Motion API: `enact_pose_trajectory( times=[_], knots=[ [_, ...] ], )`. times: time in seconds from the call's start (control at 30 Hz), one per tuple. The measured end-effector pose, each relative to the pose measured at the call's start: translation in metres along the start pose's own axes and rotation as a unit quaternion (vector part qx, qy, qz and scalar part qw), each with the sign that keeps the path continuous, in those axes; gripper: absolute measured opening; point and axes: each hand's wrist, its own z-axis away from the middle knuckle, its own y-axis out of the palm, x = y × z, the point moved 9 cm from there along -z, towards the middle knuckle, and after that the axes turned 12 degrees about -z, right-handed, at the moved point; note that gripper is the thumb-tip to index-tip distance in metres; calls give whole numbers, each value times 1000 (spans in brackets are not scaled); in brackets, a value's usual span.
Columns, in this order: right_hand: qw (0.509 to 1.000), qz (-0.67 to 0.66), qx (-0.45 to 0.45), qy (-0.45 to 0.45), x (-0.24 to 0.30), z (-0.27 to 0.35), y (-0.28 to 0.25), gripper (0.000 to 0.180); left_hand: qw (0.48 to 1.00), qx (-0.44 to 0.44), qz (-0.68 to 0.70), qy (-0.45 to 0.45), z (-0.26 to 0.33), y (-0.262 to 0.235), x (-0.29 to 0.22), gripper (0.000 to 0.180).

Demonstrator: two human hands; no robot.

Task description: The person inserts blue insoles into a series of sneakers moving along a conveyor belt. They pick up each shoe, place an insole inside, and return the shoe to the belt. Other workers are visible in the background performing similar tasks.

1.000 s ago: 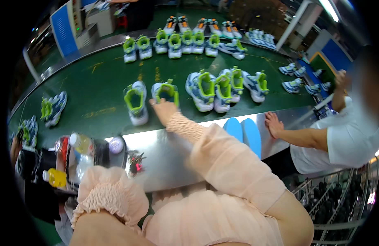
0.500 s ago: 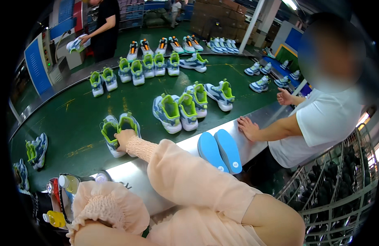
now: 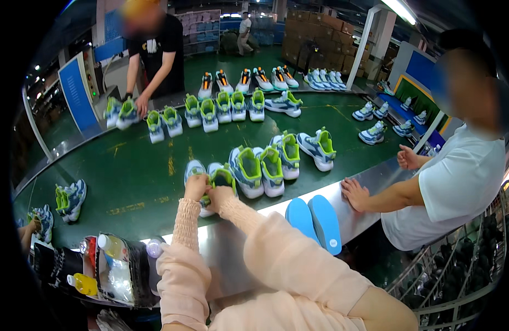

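Observation:
A pair of blue-grey and white sneakers with lime linings stands on the green work surface before me. My left hand is closed at the heel of the left sneaker, covering most of its opening. Right beside it, my right hand is closed at the near end of the right sneaker, its fingers meeting those of my left. What exactly the fingertips pinch is hidden. To the right, touching or nearly so, stand several matching sneakers. Two blue insoles lie on the metal edge.
A co-worker in white stands at the right, one hand on the metal edge. Across the green surface, another person handles sneakers. Rows of sneakers stand at the far side. A box of bottles sits left of my forearms.
My left hand has come up from the lower left to the left sneaker. My right hand has come back to the pair's near end. The far person now sets sneakers on the surface.

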Motion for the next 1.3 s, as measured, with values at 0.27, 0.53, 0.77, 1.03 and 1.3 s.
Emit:
enact_pose_trajectory(
  times=[0.27, 0.53, 0.77, 1.03, 1.3],
  knots=[
    [993, -64, -88, -34, 12, 9, -11, 37, 992, -91, 34, -83, -23, -35, 18, 34],
    [989, -98, -100, -42, -7, -1, 3, 28, 985, -53, 120, -110, -24, -26, 56, 40],
    [987, -118, -105, -35, 2, 8, -6, 34, 967, -152, 159, -126, -11, -41, 57, 35],
    [990, -67, -113, -53, 4, 3, -3, 31, 930, -197, 269, -155, -11, -42, 61, 27],
    [989, -63, -111, -77, 10, 7, -4, 35, 895, -204, 354, -177, -3, -46, 68, 22]
  ],
)
